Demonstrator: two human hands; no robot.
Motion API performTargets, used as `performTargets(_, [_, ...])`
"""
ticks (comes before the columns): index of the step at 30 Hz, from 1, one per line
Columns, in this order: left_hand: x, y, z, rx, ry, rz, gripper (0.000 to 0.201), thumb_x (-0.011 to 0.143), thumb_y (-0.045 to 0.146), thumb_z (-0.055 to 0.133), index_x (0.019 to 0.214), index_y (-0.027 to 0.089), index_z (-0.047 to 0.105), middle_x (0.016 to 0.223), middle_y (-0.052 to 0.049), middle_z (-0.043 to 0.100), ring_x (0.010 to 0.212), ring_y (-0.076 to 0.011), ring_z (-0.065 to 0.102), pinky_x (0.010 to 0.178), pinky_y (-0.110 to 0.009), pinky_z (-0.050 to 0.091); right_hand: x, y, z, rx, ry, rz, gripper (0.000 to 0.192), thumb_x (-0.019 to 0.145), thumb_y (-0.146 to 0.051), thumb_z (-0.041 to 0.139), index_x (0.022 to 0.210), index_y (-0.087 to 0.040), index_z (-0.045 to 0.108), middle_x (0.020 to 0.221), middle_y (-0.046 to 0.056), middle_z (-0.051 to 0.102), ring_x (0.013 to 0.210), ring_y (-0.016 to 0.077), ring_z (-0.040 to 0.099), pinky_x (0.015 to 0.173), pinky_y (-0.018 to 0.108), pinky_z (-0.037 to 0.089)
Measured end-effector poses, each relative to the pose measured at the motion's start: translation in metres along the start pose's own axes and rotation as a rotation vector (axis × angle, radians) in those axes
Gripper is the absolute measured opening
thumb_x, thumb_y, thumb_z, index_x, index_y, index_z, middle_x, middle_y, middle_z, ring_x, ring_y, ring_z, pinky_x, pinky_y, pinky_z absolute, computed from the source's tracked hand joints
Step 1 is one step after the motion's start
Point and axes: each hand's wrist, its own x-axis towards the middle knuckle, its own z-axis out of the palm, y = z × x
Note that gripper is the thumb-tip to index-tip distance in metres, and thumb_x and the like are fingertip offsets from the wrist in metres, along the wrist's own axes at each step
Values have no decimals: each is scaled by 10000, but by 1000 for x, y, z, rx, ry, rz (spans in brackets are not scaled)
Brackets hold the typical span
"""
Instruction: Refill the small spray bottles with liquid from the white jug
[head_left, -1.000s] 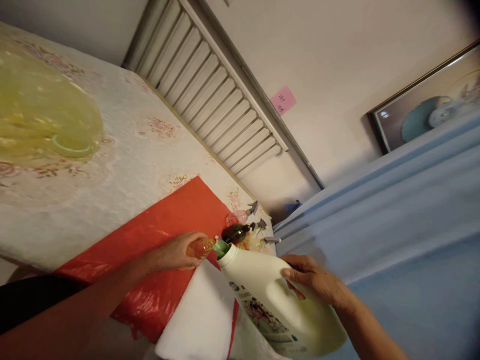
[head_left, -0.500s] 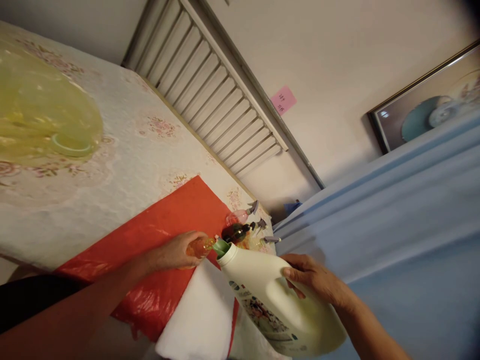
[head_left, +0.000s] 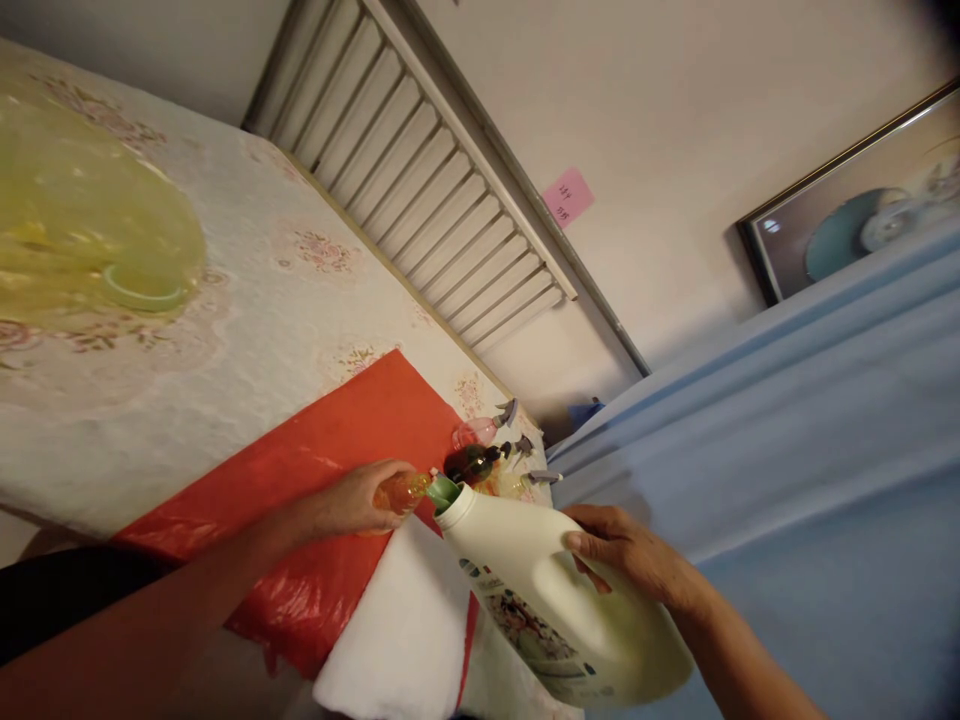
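Observation:
My right hand (head_left: 626, 555) grips the handle of a large cream jug (head_left: 540, 590) with a printed label. The jug is tilted, and its green spout (head_left: 442, 493) points left. My left hand (head_left: 367, 497) is wrapped round a small clear bottle (head_left: 405, 492) with an orange tint. The bottle's mouth meets the spout, or comes very close to it; any flow there is too small to make out. Below both hands lie a red plastic sheet (head_left: 322, 450) and a folded white towel (head_left: 405, 620).
Several spray bottles stand behind the jug's neck, among them a pink one (head_left: 474, 433) and a dark one (head_left: 471, 464). A yellow translucent bag (head_left: 97, 210) sits on the floral tablecloth (head_left: 255, 330). A radiator (head_left: 427, 170) and a blue curtain (head_left: 787, 450) border the table.

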Motion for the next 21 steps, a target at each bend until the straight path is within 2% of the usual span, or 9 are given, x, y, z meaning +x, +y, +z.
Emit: performTargets(21, [2,-2,-1,55,-3,27,483,702,277,665,1174,217,580,1233,-66,669,1126,-285,615,895,-324,492,0,1,-1,8,-3,0,448,850,-591,595,766,-156,528,628,-24,518,470,71,442,475,214,337])
